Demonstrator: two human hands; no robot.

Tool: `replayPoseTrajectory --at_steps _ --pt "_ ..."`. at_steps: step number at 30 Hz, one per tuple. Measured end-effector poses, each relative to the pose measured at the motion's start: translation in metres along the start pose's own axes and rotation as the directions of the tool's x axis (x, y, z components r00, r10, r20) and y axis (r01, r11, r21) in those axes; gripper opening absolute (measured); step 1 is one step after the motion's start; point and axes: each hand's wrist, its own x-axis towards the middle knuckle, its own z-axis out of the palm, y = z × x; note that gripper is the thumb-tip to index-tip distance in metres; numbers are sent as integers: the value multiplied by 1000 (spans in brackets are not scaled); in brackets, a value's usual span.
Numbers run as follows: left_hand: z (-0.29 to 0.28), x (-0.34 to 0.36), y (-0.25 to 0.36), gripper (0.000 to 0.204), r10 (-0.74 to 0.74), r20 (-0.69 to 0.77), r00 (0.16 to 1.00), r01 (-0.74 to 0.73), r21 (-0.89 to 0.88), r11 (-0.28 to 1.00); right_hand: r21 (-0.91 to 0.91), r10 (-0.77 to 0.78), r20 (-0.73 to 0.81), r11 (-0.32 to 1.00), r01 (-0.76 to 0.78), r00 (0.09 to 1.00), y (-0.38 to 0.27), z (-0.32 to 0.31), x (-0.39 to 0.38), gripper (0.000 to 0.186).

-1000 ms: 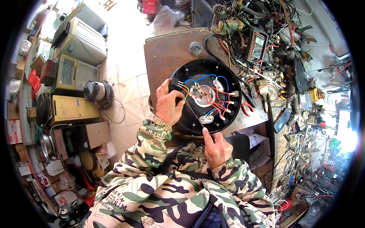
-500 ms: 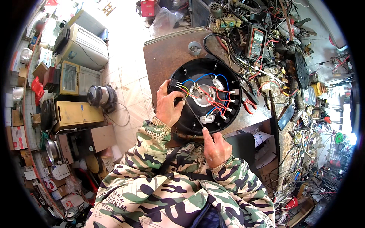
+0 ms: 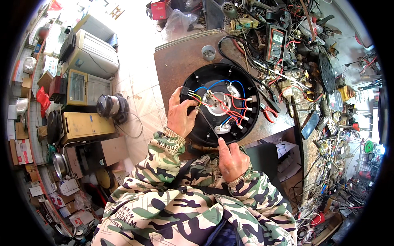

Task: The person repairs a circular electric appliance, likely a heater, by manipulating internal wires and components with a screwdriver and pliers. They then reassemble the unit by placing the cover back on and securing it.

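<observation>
On the bench in front of me lies a round black appliance base (image 3: pixel 213 72), open side up, with blue, red and yellow-green wires inside. My left hand (image 3: pixel 180 117) grips its left rim, fingers curled beside a black socket (image 3: pixel 186 92) where several wires end. In my right hand (image 3: pixel 234 161), at the near edge, is a thin metal rod like a screwdriver shaft (image 3: pixel 208 124); any handle is hidden by the fingers. The rod slants across the base, its far end close to my left thumb and fingertips. White oval parts (image 3: pixel 222 129) sit around the central ring (image 3: pixel 218 103).
A small cup of bits (image 3: pixel 208 52) stands beyond the base on the brown bench (image 3: pixel 172 61). Red-handled pliers (image 3: pixel 269 115) lie to the right, near a multimeter (image 3: pixel 276 44) and heaped tools and cables. Appliances and a pressure-cooker-like pot (image 3: pixel 107 105) stand on the left floor.
The view has shifted slightly. Both hands keep nearly the same places, and the rod still slants between them.
</observation>
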Motion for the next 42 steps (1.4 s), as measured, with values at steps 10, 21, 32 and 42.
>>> replayPoseTrajectory --at_steps 10,21,32,42 --pt "-5 6 1 22 -11 39 999 11 22 1000 104 23 -73 994 -15 997 6 10 -3 34" --pt "-2 6 -3 22 -12 23 1000 13 -20 1000 319 163 -38 937 -143 986 4 1 4 29" --pt "-5 11 0 24 38 22 999 -39 37 999 61 -20 -44 998 23 999 9 3 -1 35" --pt "-9 14 1 24 38 56 998 -43 75 996 126 3 -113 992 12 994 10 7 1 34"
